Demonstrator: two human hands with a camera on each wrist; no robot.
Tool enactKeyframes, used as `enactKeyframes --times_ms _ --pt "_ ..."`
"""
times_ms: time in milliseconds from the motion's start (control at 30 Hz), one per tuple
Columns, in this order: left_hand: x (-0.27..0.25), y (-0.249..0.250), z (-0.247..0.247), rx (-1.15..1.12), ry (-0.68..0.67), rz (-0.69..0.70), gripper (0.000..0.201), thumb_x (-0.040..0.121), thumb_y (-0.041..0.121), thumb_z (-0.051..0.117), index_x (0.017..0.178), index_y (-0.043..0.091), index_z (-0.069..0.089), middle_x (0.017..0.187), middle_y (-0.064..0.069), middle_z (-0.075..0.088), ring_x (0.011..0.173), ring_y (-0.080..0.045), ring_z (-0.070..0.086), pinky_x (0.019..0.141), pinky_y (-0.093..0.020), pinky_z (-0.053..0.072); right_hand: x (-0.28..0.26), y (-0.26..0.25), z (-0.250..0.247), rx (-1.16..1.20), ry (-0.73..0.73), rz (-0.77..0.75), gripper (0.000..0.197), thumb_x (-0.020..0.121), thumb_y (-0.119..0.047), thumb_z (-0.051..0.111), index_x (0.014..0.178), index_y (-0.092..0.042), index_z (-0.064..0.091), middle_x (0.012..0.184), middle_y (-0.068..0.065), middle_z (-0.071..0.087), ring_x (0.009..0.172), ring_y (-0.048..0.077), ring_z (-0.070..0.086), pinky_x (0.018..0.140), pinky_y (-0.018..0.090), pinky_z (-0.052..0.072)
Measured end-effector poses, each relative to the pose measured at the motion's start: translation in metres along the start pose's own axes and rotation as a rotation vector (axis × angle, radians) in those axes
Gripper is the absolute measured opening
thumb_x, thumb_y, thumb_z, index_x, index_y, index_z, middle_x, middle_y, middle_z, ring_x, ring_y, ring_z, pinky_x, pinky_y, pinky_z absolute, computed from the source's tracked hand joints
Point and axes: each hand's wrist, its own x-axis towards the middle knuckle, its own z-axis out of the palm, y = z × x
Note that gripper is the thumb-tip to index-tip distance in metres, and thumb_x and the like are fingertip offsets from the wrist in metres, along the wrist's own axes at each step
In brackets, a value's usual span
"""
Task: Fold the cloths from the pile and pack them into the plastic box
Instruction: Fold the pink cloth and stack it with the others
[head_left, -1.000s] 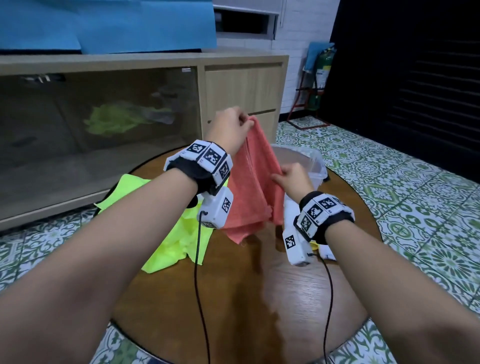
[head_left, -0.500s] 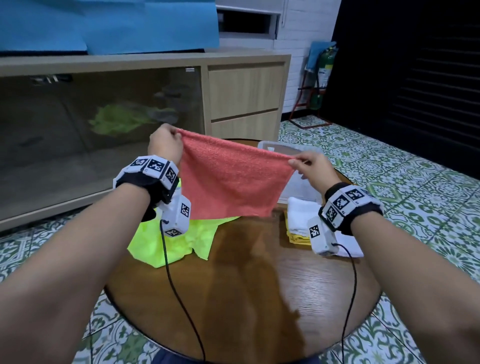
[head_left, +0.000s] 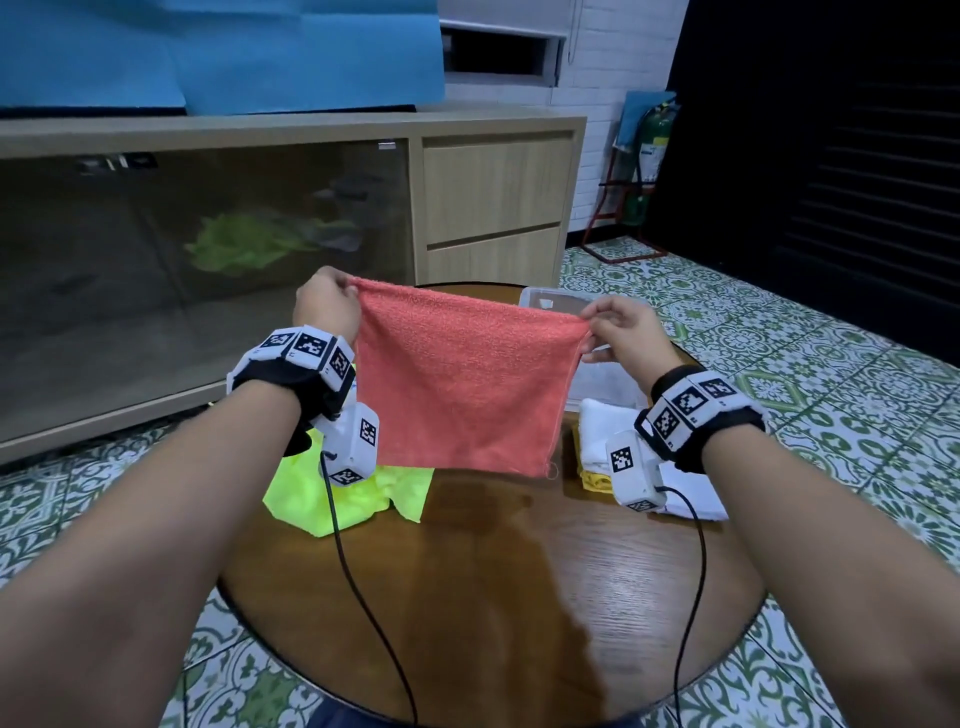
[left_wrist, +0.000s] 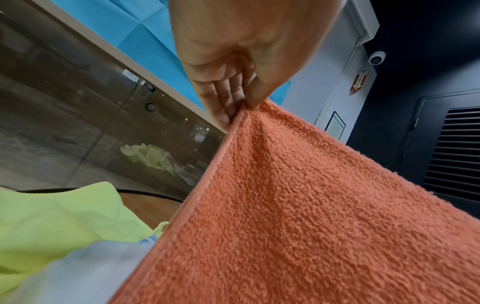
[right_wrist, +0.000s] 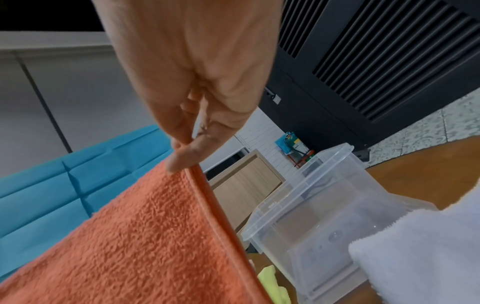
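Your left hand (head_left: 326, 306) pinches the top left corner of the coral-orange terry cloth (head_left: 462, 384), and your right hand (head_left: 621, 332) pinches its top right corner. The cloth hangs spread flat in the air above the round brown wooden table (head_left: 519, 582). The clear plastic box (right_wrist: 335, 216) stands on the far right, behind a folded white cloth (head_left: 597, 431). The crumpled neon-yellow cloth (head_left: 311, 499) lies on the left.
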Motion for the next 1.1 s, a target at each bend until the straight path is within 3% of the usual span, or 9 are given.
enactKeyframes --times_ms 200,400,467,600,767,900,1033,1100 --pt "0.001 -0.005 -0.004 0.007 0.006 -0.029 0.025 0.095 0.014 0.046 0.114 0.006 0.061 0.115 -0.016 0.063 0.109 -0.030 0.059 0.092 -0.034 0.045 0.003 0.001 0.002 0.035 0.045 0.044 0.014 0.090 0.005 0.055 0.079 -0.002 0.057 0.067 0.014 0.057 0.044 0.002 0.059 0.055 0.016 0.056" --pt "-0.003 -0.005 0.000 0.012 -0.009 -0.016 0.025 0.095 0.015 0.046 0.113 0.007 0.061 0.112 -0.016 0.065 0.105 -0.031 0.060 0.088 -0.033 0.045 0.004 0.002 0.000 -0.101 0.070 0.012 0.017 0.092 0.009 0.044 0.098 0.001 0.058 0.067 0.009 0.055 0.051 0.006 0.057 0.057 0.018 0.057" --pt "-0.005 -0.004 0.000 0.007 -0.009 -0.012 0.025 0.095 0.015 0.046 0.114 0.007 0.060 0.112 -0.016 0.064 0.105 -0.031 0.060 0.086 -0.032 0.045 0.002 -0.001 -0.001 -0.122 0.071 -0.010 0.020 0.092 0.009 0.042 0.091 -0.004 0.057 0.068 0.008 0.053 0.055 0.008 0.056 0.056 0.018 0.056" --pt "-0.009 -0.002 -0.003 -0.021 -0.006 0.018 0.026 0.095 0.016 0.047 0.115 0.006 0.060 0.111 -0.016 0.065 0.104 -0.030 0.060 0.085 -0.031 0.044 -0.001 -0.009 -0.004 -0.071 0.124 -0.033 0.030 0.089 0.012 0.039 0.079 -0.011 0.054 0.065 0.009 0.053 0.044 0.000 0.056 0.050 0.014 0.052" --pt "-0.014 0.000 -0.006 -0.050 -0.032 0.039 0.028 0.096 0.015 0.045 0.118 0.004 0.058 0.113 -0.019 0.064 0.105 -0.031 0.059 0.085 -0.031 0.044 -0.008 -0.019 -0.012 -0.028 0.101 -0.063 0.019 0.088 0.005 0.056 0.075 -0.009 0.056 0.068 0.009 0.056 0.044 0.000 0.059 0.052 0.012 0.053" --pt "-0.023 0.001 -0.001 -0.075 -0.053 0.021 0.030 0.099 0.013 0.038 0.122 0.000 0.052 0.119 -0.021 0.059 0.110 -0.033 0.055 0.084 -0.032 0.041 -0.007 -0.014 -0.019 -0.171 0.054 -0.046 0.014 0.086 0.006 0.060 0.090 -0.007 0.057 0.072 0.004 0.053 0.053 0.003 0.059 0.049 0.013 0.053" --pt "-0.031 0.000 0.007 -0.096 -0.061 0.038 0.031 0.100 0.013 0.034 0.123 -0.002 0.048 0.121 -0.022 0.057 0.113 -0.034 0.053 0.086 -0.033 0.039 -0.009 -0.008 -0.021 -0.279 0.070 -0.072 0.019 0.091 0.000 0.054 0.081 -0.016 0.058 0.070 0.002 0.051 0.063 0.011 0.052 0.057 0.011 0.051" --pt "-0.034 0.002 0.010 -0.113 -0.075 0.046 0.032 0.101 0.014 0.032 0.125 -0.002 0.045 0.122 -0.022 0.056 0.112 -0.033 0.052 0.085 -0.032 0.038 -0.008 -0.008 -0.020 -0.256 0.084 -0.035 0.020 0.094 -0.005 0.050 0.079 -0.018 0.053 0.076 0.003 0.054 0.069 0.013 0.054 0.067 0.018 0.048"
